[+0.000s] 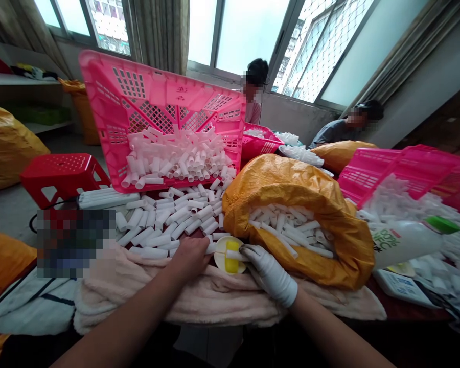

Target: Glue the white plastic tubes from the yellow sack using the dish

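Note:
My bare left hand (190, 255) is closed at the front of a spread of white tubes, its fingers on a short white plastic tube (210, 248). My right hand (270, 271), in a white glove with greyed fingertips, pinches another white tube (235, 254). That tube lies across a yellow piece (232, 265) in a small round cream dish (220, 261) between my hands. Under my forearms lies a pink towel (222, 304). Loose white tubes (176, 217) cover the table beyond my left hand.
A tilted pink basket (164, 97) spills tubes at the back. An orange sack (283, 176) of tubes stands open beyond my right hand. Rightward are a white bottle (406, 243) and pink baskets (371, 171). Two people (256, 76) sit behind. A red stool (67, 171) is at left.

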